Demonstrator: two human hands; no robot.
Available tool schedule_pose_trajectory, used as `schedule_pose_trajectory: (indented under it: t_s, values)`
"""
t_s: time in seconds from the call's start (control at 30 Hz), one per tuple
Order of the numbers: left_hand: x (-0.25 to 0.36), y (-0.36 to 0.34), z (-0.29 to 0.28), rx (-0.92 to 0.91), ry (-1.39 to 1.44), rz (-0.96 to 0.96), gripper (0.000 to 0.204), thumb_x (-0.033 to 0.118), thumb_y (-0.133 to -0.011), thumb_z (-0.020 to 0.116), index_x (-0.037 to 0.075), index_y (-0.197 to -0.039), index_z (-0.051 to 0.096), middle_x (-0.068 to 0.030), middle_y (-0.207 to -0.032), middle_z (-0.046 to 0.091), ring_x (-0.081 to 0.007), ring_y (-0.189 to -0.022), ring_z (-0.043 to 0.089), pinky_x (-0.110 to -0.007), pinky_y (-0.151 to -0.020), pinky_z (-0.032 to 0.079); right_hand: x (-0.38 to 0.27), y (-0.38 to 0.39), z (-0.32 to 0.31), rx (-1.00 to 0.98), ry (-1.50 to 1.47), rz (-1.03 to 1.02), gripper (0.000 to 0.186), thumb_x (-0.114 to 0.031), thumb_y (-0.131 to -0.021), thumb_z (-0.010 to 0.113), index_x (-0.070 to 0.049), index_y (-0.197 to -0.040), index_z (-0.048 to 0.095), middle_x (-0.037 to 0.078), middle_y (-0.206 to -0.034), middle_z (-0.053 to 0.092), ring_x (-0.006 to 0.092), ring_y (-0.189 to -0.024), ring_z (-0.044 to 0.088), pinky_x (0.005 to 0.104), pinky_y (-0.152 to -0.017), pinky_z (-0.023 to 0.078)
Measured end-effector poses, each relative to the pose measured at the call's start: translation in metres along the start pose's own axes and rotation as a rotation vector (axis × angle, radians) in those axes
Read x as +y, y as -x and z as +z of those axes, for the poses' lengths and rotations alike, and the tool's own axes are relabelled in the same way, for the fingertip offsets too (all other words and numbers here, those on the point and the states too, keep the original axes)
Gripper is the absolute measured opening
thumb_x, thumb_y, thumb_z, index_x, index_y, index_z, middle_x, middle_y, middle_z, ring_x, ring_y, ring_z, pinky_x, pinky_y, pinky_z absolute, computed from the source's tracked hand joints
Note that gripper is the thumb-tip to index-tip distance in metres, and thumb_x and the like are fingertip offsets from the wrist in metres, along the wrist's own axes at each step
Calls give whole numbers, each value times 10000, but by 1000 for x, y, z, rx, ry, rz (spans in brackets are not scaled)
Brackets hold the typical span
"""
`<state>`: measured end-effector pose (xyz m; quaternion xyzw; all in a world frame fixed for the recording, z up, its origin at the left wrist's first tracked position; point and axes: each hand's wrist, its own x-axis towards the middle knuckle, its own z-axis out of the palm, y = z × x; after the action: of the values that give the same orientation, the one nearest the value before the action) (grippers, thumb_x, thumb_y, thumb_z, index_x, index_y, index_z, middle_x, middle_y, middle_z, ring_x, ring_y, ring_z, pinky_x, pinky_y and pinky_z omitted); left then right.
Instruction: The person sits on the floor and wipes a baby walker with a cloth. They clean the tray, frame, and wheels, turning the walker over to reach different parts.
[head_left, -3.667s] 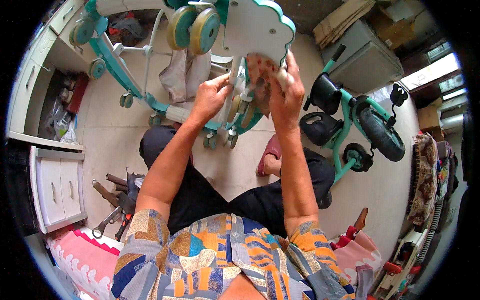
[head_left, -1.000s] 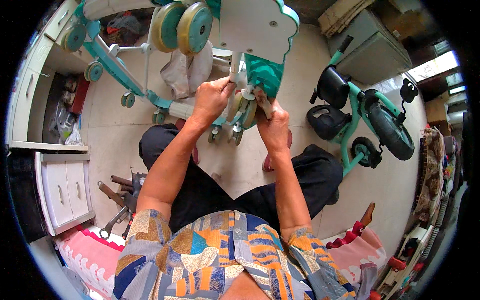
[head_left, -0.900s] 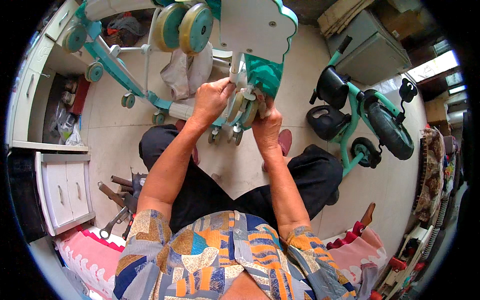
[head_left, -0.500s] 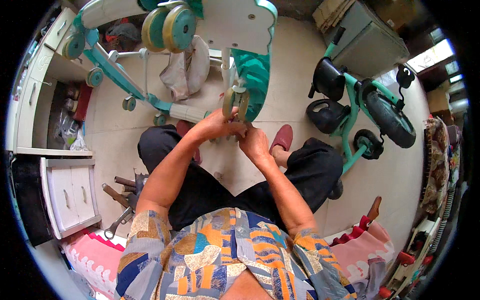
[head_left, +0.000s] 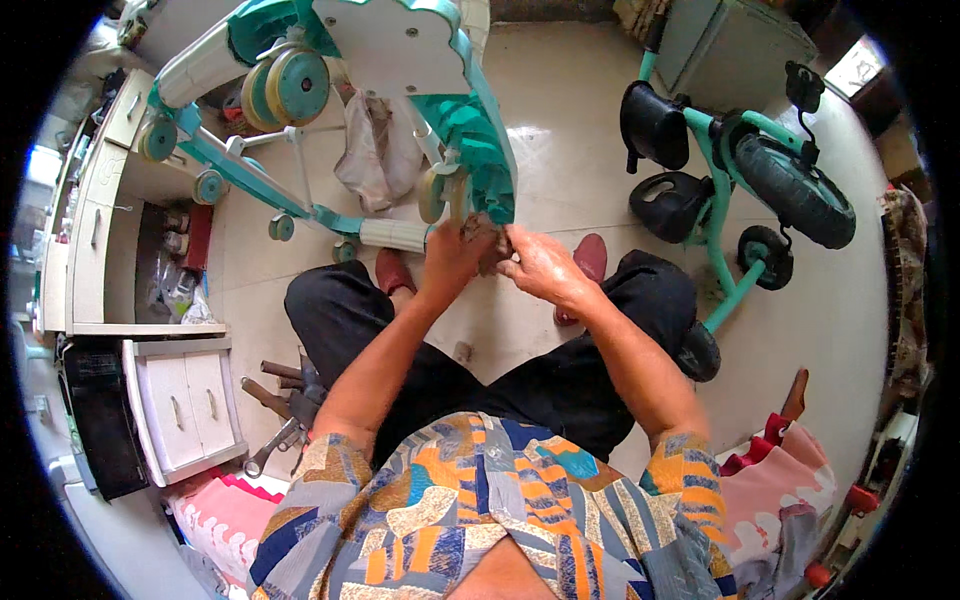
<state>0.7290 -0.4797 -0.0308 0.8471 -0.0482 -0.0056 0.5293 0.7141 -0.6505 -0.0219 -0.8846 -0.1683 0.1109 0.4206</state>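
A teal and white baby walker (head_left: 395, 45) with paired caster wheels stands tipped up before me. My left hand (head_left: 455, 258) is just below its nearest caster (head_left: 441, 194), fingers curled in. Close beside it, my right hand (head_left: 548, 265) is closed too, thumb pointing left toward the left hand. Between the fingers of both hands shows a small brownish, dirty-looking clump (head_left: 494, 250); its kind is too blurred to make out. The walker's lower teal edge comes down right above my fingertips.
A teal balance bike (head_left: 715, 190) with black wheels lies on the right. Tools, among them a wrench (head_left: 272, 447), are by my left knee near a small white cabinet (head_left: 185, 408). A whitish cloth bag (head_left: 375, 160) rests behind the walker.
My right hand has turned, its thumb now showing, and the brownish clump has come into sight between my hands. The walker appears shifted left in the view, as my head view moved.
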Motion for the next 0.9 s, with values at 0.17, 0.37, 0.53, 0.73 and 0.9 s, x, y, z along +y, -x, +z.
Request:
schedule_pose_trajectory:
  t_s: [0.17, 0.37, 0.53, 0.73, 0.9]
  values:
    - [-18, -9, 15, 283, 601, -255, 202, 71, -834, 634, 18, -1029, 642, -82, -866, 675, -160, -712, 630, -291, -603, 488, -16, 8, -9, 151, 201, -21, 191, -114, -776, 610, -4, -904, 520, 223, -886, 623, 414, -840, 617, 505, -681, 499]
    - [-20, -33, 23, 424, 633, 5, 252, 89, -840, 662, -6, -1062, 591, -77, -951, 653, -155, -687, 629, -277, -517, 487, -14, 23, 8, 100, 423, -144, 111, -57, -729, 592, -31, -835, 610, 144, -793, 633, 319, -759, 661, 431, -610, 531]
    - [8, -27, 36, 320, 669, 66, 245, 25, -811, 681, 2, -1033, 578, -77, -920, 642, -155, -646, 616, -247, -480, 468, -17, 28, 10, 68, 419, -216, 93, -71, -715, 599, -36, -793, 633, 144, -789, 642, 303, -725, 663, 409, -596, 527]
    - [6, -34, 38, 444, 612, -103, 172, 139, -842, 677, 36, -970, 626, -47, -837, 671, -116, -551, 542, -246, -438, 376, -18, 29, 7, 99, 430, -242, 76, -74, -715, 604, -40, -774, 638, 139, -759, 646, 293, -711, 665, 400, -595, 528]
    - [-46, -35, 44, 418, 624, -241, 128, 116, -829, 659, 38, -923, 620, -43, -705, 628, -112, -493, 507, -241, -411, 364, -20, 35, 6, 72, 445, -243, 69, -79, -715, 607, -45, -765, 641, 140, -756, 652, 291, -711, 667, 397, -598, 529]
